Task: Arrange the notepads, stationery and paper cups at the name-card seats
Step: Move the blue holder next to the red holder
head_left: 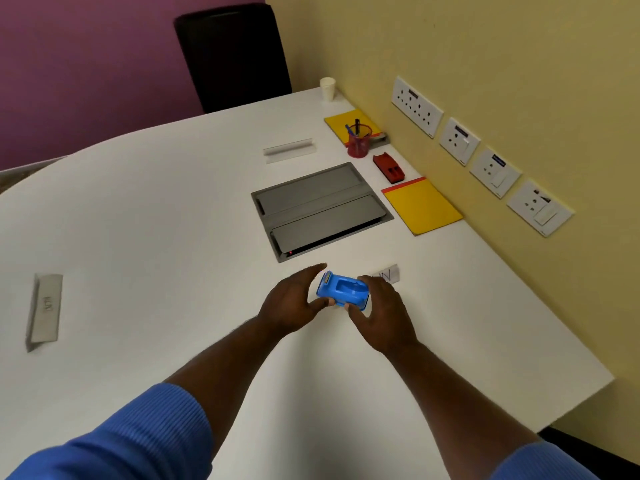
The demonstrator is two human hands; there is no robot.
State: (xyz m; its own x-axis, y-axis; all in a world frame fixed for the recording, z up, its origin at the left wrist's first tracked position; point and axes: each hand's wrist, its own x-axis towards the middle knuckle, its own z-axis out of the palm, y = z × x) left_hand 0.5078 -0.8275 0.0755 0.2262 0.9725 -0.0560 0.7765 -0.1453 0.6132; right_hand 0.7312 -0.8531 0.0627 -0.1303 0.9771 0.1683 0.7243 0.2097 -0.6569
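We see both forearms reach forward out of blue sleeves and meet over the middle of the white table (166, 237), wrists angled inward toward each other. The left hand (291, 304) and right hand (382, 315) hold a blue eraser (343, 291) between them, low over the table; we cannot tell whether it touches the surface. The left fingers (304, 277) arch round the eraser's left end, with the thumb pressed on its near edge. The right fingers (370, 284) curl over its right end, thumb at the near edge, so both hands are clamped on it. Just behind the right hand stands a name card (390, 273), partly hidden. Along the wall we see a yellow notepad (422, 207), a red eraser (388, 168), a red pen cup (358, 143) and stacked paper cups (327, 88).
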